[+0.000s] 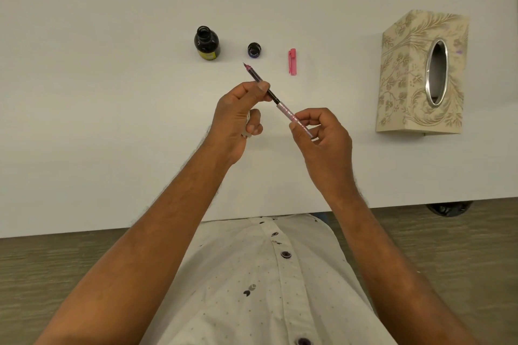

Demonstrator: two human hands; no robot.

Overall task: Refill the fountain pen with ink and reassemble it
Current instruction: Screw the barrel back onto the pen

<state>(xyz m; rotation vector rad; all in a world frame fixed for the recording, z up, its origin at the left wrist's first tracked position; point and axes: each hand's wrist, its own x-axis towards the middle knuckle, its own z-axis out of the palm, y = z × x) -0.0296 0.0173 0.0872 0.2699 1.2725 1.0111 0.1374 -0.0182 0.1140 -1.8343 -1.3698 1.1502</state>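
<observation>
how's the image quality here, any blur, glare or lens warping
Head view: even, soft light, faint shadows; no harsh glare on the table. Wide-angle bend curves the table edge and skews the tissue box. Pen and ink bottle stay fairly sharp.

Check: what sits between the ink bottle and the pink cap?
The bottle's lid, lying open side up on the table, between ink bottle and pink cap. Head view shows it.
</observation>
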